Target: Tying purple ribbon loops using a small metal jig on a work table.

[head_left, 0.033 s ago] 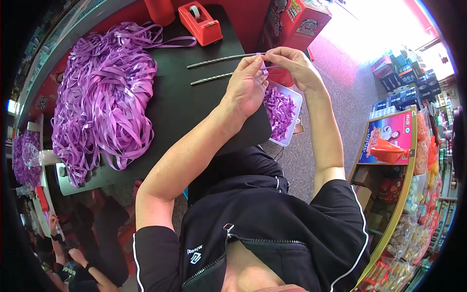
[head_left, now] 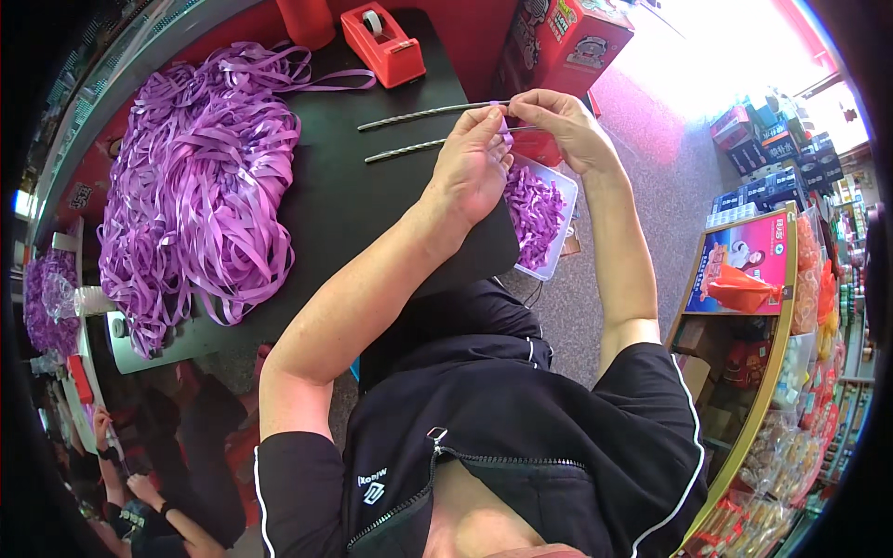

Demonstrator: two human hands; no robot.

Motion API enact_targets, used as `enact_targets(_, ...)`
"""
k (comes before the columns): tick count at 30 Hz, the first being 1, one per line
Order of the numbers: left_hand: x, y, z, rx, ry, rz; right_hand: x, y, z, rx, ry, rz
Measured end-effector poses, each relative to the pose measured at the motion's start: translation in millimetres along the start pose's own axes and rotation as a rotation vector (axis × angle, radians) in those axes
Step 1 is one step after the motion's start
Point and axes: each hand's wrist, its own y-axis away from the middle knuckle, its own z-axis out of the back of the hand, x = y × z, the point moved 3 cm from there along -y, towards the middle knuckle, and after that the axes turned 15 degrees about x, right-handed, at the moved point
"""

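Two thin metal rods with twisted ends, an upper rod [head_left: 409,116] and a lower rod [head_left: 405,151], stick out side by side over the dark table. A short piece of purple ribbon [head_left: 505,128] is around or against the rods between my hands. My left hand [head_left: 468,166] is closed, thumb and fingers pinching at the ribbon. From the other side my right hand [head_left: 569,132] meets it, fingertips pinched at the ribbon's edge. Fingers partly hide the ribbon and rods. Below my hands, a clear plastic box [head_left: 569,212] holds many small purple ribbon pieces [head_left: 535,216].
A big heap of purple ribbon [head_left: 214,177] covers the left of the black table [head_left: 372,219]. A red tape dispenser [head_left: 383,46] stands at the far edge, near a red box [head_left: 572,46]. A display shelf [head_left: 744,270] is at right; another person's arms [head_left: 153,493] show lower left.
My hands, the ribbon and the rods look unmoved. At the lower left, the other person's hand has shifted slightly.
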Motion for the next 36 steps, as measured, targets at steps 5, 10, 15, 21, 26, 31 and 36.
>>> enact_targets(5, -3.0, 4.9, -13.5, -0.106, 0.002, 0.008, 1.5, -10.0, 9.8, 0.032, 0.044, -0.081)
enact_targets(10, -2.2, 8.0, -13.9, -0.07, 0.142, -0.005, -11.3, -28.3, 27.7, 0.099, 0.31, -0.249)
enact_targets(15, -1.8, 7.1, -11.8, -0.027, 0.147, -0.003, -22.2, -36.4, 25.8, 0.117, 0.474, -0.295)
enact_targets(21, -2.6, 8.7, -14.1, -0.011, 0.143, -0.014, -14.6, -36.3, 19.3, 0.076, 0.661, -0.357)
enact_targets(26, -2.0, 8.0, -13.9, -0.026, 0.149, -0.005, 2.5, -29.6, 5.4, -0.014, 0.805, -0.451)
enact_targets(31, -1.0, 6.3, -10.8, -0.02, 0.142, -0.004, 0.1, -22.1, -5.9, -0.135, 0.884, -0.494)
enact_targets(36, -1.2, 5.5, -9.5, -0.016, 0.13, -0.013, -15.3, -23.3, 1.4, -0.159, 0.961, -0.428)
